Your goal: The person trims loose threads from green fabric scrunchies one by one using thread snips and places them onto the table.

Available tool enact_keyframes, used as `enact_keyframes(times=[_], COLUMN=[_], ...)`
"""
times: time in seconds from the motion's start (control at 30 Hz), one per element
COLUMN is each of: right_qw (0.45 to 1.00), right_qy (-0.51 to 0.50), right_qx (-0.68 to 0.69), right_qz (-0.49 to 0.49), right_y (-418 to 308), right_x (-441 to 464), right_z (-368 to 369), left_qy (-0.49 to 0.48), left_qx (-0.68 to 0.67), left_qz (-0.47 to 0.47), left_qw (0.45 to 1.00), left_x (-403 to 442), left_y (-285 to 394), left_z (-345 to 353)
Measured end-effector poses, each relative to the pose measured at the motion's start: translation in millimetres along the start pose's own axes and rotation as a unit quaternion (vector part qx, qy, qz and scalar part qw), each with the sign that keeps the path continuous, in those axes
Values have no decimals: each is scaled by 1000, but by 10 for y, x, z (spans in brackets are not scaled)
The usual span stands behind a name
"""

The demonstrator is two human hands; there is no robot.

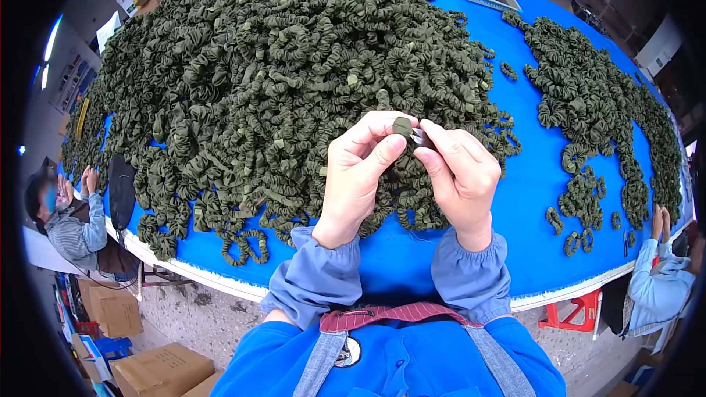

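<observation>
My left hand (357, 173) pinches a dark green scrunchie (402, 127) between thumb and fingers; only a small part of it shows. Close beside it, my right hand (465, 176) is closed on small thread snips (419, 136), whose metal tips point at the fabric. Most of the snips is hidden by the fingers. Both hands are raised above the near edge of a big pile of green scrunchies (294, 51). A few loose scrunchies (256, 246) lie in front of that pile, left of my forearms.
A blue cloth (526, 250) covers the table. More scrunchies (581, 73) are heaped on the right, and a white basket (507, 5) stands at the far side. One person (73, 228) sits at left, another (654, 287) at right. Cardboard boxes (162, 367) stand on the floor.
</observation>
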State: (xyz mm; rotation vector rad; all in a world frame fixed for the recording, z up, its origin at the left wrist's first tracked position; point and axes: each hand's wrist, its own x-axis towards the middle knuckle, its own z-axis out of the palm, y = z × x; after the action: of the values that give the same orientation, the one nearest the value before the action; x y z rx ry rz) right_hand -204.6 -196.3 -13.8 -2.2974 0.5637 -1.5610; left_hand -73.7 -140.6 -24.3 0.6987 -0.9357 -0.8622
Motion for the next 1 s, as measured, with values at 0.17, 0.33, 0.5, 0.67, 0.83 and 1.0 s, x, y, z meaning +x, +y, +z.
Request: enact_keyframes(times=[0.17, 0.33, 0.5, 0.67, 0.83, 1.0], right_qw=[1000, 1000, 999, 1000, 1000, 1000], right_qy=[4, 8, 12, 21, -5, -17], right_qx=[-21, -18, -25, -9, 2, -13], right_qz=[-12, -22, -28, 5, 11, -21], right_y=[9, 11, 34, 53, 59, 76], right_x=[-7, -5, -3, -10, 1, 2], right_z=[3, 6, -5, -46, -64, -35], left_qy=[-4, -11, -14, -11, 2, -8], left_qx=[2, 10, 28, 83, 183, 268], left_qz=[-7, -6, 2, 9, 44, 81], left_qw=[1000, 1000, 1000, 996, 982, 960], left_x=[-3, -15, -8, -3, -13, -4], left_y=[10, 15, 7, -4, 26, 53], left_z=[9, 8, -3, -15, -41, -47])
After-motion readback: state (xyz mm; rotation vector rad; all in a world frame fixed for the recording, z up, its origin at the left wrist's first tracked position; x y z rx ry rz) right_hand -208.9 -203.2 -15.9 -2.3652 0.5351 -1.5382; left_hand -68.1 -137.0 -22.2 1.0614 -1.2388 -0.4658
